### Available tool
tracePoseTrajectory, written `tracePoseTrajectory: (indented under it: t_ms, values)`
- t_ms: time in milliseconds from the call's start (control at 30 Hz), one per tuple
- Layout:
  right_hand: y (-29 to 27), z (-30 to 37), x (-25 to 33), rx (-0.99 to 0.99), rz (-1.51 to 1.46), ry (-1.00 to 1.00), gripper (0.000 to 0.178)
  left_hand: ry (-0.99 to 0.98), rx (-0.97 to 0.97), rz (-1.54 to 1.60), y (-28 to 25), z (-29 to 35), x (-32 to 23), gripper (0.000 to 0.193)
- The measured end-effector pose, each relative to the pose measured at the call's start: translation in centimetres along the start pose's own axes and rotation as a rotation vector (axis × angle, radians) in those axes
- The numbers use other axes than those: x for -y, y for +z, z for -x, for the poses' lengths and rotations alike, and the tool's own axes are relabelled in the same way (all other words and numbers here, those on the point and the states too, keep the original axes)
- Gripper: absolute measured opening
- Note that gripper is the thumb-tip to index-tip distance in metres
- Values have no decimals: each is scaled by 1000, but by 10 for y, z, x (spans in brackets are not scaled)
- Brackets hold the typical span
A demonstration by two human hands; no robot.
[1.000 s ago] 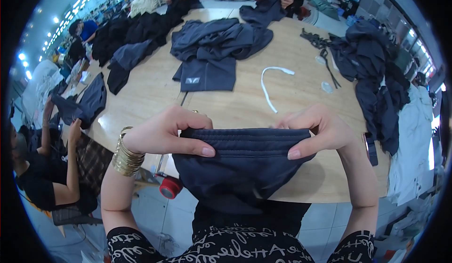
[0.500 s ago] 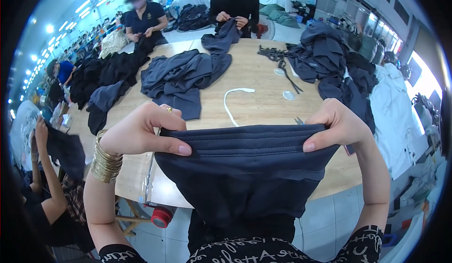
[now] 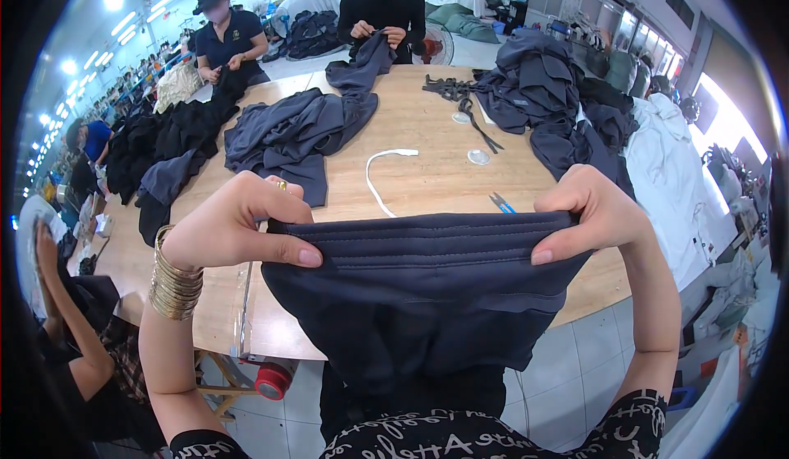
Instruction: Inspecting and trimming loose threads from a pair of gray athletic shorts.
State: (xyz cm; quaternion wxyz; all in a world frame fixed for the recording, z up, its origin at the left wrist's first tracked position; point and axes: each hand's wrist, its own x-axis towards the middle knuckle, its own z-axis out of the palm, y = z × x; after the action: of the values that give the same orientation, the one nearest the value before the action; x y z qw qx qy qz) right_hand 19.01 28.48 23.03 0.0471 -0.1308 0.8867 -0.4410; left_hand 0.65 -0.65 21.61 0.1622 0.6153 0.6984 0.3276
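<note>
A dark navy garment (image 3: 411, 295) hangs in front of me, its wide waistband (image 3: 427, 241) stitched in several rows. My left hand (image 3: 238, 222) pinches the band's left end, thumb on the near face and fingers behind. At the right end my right hand (image 3: 596, 221) grips it the same way. Between both hands the band is pulled nearly straight, and the cloth below droops in folds. Small blue-handled snips (image 3: 502, 203) lie on the table just beyond the band, near my right hand. Beyond the band's middle, a white strip (image 3: 378, 181) curves on the wood.
Grey garments (image 3: 300, 134) are heaped on the wooden table (image 3: 419, 126), with black cloth (image 3: 177, 138) to their left. Another dark pile (image 3: 538, 81) stands at the right beside white fabric (image 3: 670, 179). Two people handle cloth across the table; another person's arms (image 3: 78, 319) are at far left.
My view has shifted, so the table's things sit further left in the picture, and the snips show more fully. Both hands keep their hold; the band looks slightly wider between them.
</note>
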Motion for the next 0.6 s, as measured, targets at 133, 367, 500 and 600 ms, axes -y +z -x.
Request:
tracePoseTrajectory:
  t_ms: [133, 367, 500, 600]
  values:
    - [3, 5, -14, -122, 354, -107, 27, 247, -364, -609, 17, -4, -3, 13]
    - [54, 1, -19, -596, 1255, -772, 33, 564, -740, -1050, 63, 4, 3, 30]
    - [77, -3, -35, -658, 1157, -881, 24, 691, -678, -833, 89, 7, 12, 31]
    - [85, 3, -44, -672, 1095, -876, 19, 636, -630, -792, 95, 22, 26, 29]
